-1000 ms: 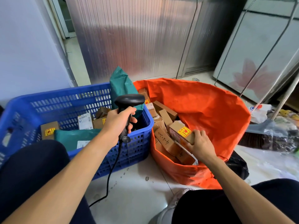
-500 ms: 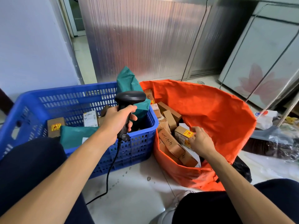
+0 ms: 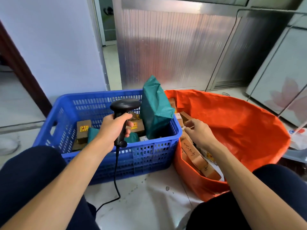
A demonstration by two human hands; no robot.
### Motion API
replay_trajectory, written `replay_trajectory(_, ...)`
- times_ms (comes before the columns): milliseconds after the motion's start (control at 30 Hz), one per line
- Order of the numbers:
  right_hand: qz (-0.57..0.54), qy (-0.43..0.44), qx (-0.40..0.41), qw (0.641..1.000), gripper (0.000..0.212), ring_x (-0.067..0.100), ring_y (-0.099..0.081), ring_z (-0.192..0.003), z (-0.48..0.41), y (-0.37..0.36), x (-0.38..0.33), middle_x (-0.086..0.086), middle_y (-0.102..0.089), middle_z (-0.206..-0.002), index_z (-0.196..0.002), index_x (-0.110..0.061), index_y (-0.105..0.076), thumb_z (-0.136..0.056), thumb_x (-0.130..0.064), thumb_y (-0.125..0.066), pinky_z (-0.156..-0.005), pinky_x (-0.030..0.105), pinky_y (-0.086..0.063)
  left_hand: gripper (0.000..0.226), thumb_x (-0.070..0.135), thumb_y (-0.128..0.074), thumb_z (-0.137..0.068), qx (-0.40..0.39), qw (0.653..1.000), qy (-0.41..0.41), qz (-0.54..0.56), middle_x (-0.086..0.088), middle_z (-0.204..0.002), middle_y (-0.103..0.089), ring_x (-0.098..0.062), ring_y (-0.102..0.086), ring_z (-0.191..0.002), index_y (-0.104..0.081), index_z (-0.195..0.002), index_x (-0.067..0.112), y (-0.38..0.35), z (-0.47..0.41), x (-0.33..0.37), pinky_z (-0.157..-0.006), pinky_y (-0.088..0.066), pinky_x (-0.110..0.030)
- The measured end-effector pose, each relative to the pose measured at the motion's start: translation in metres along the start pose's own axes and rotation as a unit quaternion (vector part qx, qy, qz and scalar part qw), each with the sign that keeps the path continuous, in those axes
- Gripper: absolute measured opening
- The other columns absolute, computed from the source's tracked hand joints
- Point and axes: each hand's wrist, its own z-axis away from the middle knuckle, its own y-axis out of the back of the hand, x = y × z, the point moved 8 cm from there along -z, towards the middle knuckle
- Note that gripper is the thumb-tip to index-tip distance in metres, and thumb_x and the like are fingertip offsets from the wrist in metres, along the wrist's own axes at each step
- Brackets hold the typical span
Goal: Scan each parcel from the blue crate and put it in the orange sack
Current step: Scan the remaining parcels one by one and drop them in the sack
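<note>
The blue crate [image 3: 149, 156] stands on the floor at left, holding a tall green bagged parcel [image 3: 154, 113] upright at its right end and brown boxes with yellow labels [image 3: 83, 130]. My left hand [image 3: 114, 128] grips the black corded scanner [image 3: 124, 104] over the crate's middle. The orange sack [image 3: 232, 123] sits open on the right with several brown boxes [image 3: 196, 155] inside along its left side. My right hand [image 3: 199, 133] hovers over the sack's left edge beside the crate, fingers loosely curled and holding nothing.
A ribbed metal panel [image 3: 174, 47] and a white wall [image 3: 58, 47] rise behind. A white cabinet with a flower print [image 3: 282, 88] stands at right, with plastic bags [image 3: 299, 138] below it. My dark-trousered knees [image 3: 29, 171] frame the white floor [image 3: 146, 196].
My right hand let go of the yellow-labelled box in the sack and moved up and left toward the crate. The left hand keeps holding the scanner over the crate.
</note>
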Motion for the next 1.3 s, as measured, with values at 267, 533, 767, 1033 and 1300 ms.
replay_trajectory(267, -0.005, 0.085, -0.027, 0.996, 0.018, 0.018, -0.064, -0.101, -0.006, -0.016, -0.079, -0.002, -0.073, -0.108, -0.108, -0.021, -0.072, -0.094, -0.024, -0.06, -0.087, 0.03, -0.047, 0.009, 0.017, -0.069, -0.096, 0.083, 0.996, -0.017, 0.038, -0.005, -0.066, -0.07, -0.017, -0.054, -0.047, -0.068, -0.097, 0.007, 0.074, 0.001, 0.016, -0.047, -0.049, -0.028)
replay_trajectory(533, 0.057, 0.145, -0.075, 0.985, 0.016, 0.018, -0.064, -0.099, -0.005, -0.056, -0.117, -0.003, -0.072, -0.099, -0.105, -0.02, -0.073, -0.096, -0.024, -0.061, -0.081, 0.031, -0.04, 0.009, 0.017, -0.067, -0.095, 0.139, 0.988, 0.001, 0.059, -0.004, -0.064, -0.068, -0.016, -0.052, -0.045, -0.066, -0.088, 0.011, 0.145, 0.003, 0.025, -0.047, -0.046, -0.026)
replay_trajectory(767, 0.049, 0.243, -0.113, 0.962, 0.016, 0.023, -0.065, -0.097, -0.016, -0.086, -0.207, 0.0, -0.072, -0.102, -0.106, -0.019, -0.07, -0.098, -0.029, -0.06, -0.087, 0.041, -0.053, 0.007, 0.016, -0.066, -0.097, 0.167, 0.985, -0.026, 0.042, -0.003, -0.065, -0.069, -0.016, -0.054, -0.047, -0.065, -0.097, 0.009, 0.17, 0.01, 0.033, -0.049, -0.047, -0.027)
replay_trajectory(1033, 0.042, 0.278, -0.17, 0.944, 0.019, 0.023, -0.066, -0.1, -0.035, -0.137, -0.276, 0.0, -0.073, -0.105, -0.106, -0.02, -0.069, -0.099, -0.034, -0.059, -0.09, 0.039, -0.054, 0.009, 0.019, -0.068, -0.096, 0.238, 0.971, -0.026, 0.019, -0.006, -0.071, -0.071, -0.019, -0.056, -0.051, -0.068, -0.096, 0.01, 0.239, 0.022, 0.018, -0.055, -0.051, -0.031)
replay_trajectory(1300, 0.021, 0.246, -0.218, 0.944, 0.02, 0.026, -0.066, -0.099, -0.058, -0.196, -0.3, 0.006, -0.072, -0.105, -0.108, -0.014, -0.071, -0.101, -0.03, -0.06, -0.092, 0.041, -0.053, 0.013, 0.02, -0.073, -0.087, 0.231, 0.971, 0.011, -0.063, -0.007, -0.073, -0.066, -0.019, -0.065, -0.06, -0.071, -0.085, 0.007, 0.269, 0.018, 0.016, -0.072, -0.059, -0.035)
